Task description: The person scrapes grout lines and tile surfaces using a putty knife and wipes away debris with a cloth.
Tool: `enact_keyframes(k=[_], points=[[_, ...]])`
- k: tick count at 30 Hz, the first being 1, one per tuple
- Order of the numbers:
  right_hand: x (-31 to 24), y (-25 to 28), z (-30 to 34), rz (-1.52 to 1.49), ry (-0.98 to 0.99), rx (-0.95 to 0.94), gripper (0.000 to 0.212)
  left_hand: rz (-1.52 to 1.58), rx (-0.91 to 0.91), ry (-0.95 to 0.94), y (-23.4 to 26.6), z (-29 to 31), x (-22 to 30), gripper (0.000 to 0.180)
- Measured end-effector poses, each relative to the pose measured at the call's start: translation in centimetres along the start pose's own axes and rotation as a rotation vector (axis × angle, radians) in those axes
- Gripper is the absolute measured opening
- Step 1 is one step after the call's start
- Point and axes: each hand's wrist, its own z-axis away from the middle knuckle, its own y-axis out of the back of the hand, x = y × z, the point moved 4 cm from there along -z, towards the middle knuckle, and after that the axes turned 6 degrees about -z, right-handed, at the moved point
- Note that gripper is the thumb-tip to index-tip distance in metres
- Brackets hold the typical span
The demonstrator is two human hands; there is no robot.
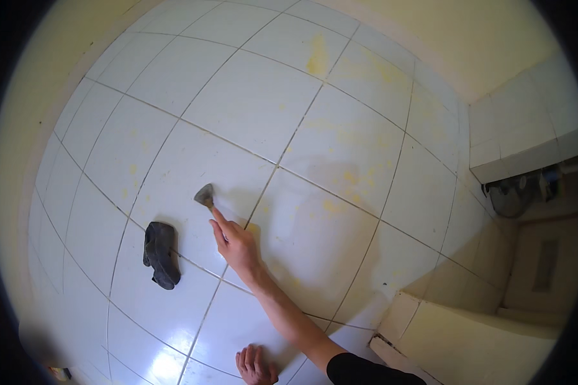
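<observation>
My right hand (236, 247) reaches over the white tiled floor (228, 144), closed round the handle of a putty knife. The putty knife (204, 195) has a flared grey blade that points away from me, at or just above a tile. My left hand (257, 366) is low in the view near the floor, its fingers loosely bent, with nothing seen in it. To the left of the right hand lies a dark object (162, 255), long and crumpled, perhaps a folded cloth. Yellow stains (348, 176) spot the tiles to the right of the putty knife.
A larger yellow patch (317, 56) marks the tiles farther off. Cream walls (424, 29) bound the floor. At the right stand a tiled ledge (514, 154), with dark items under it, and a cream block (456, 327) near my right arm.
</observation>
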Motion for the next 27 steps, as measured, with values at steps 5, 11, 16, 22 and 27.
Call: enact_keyframes(k=[5, 11, 16, 22, 27], points=[[-0.4, -1.9, -0.8, 0.056, -0.076, -0.081, 0.034, -0.063, -0.038, -0.063, -0.7, 0.9, -1.8, 0.058], [-1.1, -2.3, -0.4, 0.152, -0.121, -0.226, 0.021, -0.042, -0.048, -0.036, -0.2, 0.4, -0.5, 0.067], [0.6, -2.4, -0.3, 0.236, 0.028, -0.140, 0.022, -0.099, 0.076, -0.113, -0.2, 0.2, 1.4, 0.065], [-0.1, 0.3, 1.0, -0.123, -0.260, -0.170, 0.014, -0.172, 0.011, -0.180, 0.4, 0.6, 0.5, 0.073], [-0.8, 7.1, -0.4, -0.439, -0.483, -0.120, 0.011, -0.309, -0.128, -0.215, -0.4, 0.6, -1.3, 0.085]])
